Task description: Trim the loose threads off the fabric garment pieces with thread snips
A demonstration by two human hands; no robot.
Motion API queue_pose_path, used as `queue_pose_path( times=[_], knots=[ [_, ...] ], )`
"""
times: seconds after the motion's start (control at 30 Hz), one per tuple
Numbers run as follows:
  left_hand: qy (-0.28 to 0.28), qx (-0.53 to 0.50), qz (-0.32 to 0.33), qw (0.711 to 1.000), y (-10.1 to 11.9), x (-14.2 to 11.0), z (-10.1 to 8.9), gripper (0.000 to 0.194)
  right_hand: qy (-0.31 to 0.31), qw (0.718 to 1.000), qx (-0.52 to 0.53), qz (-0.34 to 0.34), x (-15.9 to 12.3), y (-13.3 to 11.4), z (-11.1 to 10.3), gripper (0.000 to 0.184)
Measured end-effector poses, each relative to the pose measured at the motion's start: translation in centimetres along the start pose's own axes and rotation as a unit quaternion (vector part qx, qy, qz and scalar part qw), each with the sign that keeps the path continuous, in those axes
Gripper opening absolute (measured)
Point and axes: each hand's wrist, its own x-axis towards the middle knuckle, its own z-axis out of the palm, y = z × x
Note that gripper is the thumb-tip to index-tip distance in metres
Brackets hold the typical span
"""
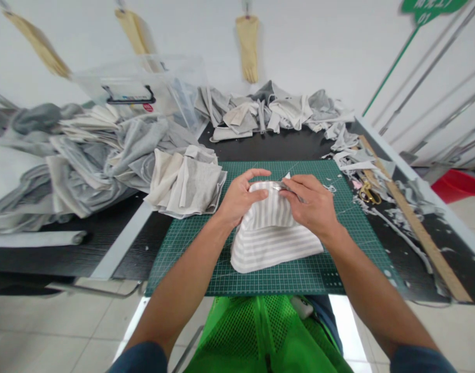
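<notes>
Grey-and-white striped fabric piece (pixel 276 249) rests, upper part lifted, on the green gridded cutting mat (pixel 191 248); left hand (pixel 239 199) pinches its upper-left edge, right hand (pixel 313 203) grips a small silver metal tool (pixel 278 187) at the top edge.

The green sign (pixel 432 6) at the upper right bears characters that seem to be "10", with a line of larger ones above, cut off and unreadable. On the clear plastic box (pixel 92 83), a round red label (pixel 148 107) carries print too small to read.
</notes>
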Motion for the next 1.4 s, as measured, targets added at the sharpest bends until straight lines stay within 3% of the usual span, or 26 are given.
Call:
queue_pose_path(
  times=[0.17, 1.1, 1.27, 1.4],
  knots=[
    [0.053, 0.007, 0.006, 0.999, -0.14, 0.26, -0.09, 0.054, 0.001, 1.0, 0.001, 0.007, 0.04, -0.11, -0.07, 0.022],
    [0.016, 0.014, -0.005, 1.0, -0.34, -0.04, 0.17, 0.058, 0.007, 1.0, 0.019, 0.004, -0.16, -0.11, 0.38, 0.017],
    [0.024, 0.04, 0.004, 0.999, -0.35, -0.11, 0.32, 0.058, 0.004, 0.997, 0.056, 0.058, 0.19, -0.67, -0.16, 0.017],
    [0.01, 0.067, 0.018, 0.998, -0.48, -0.12, 0.46, 0.054, -0.042, 0.986, 0.098, 0.131, 0.33, -0.9, -0.46, 0.028]
  ],
)
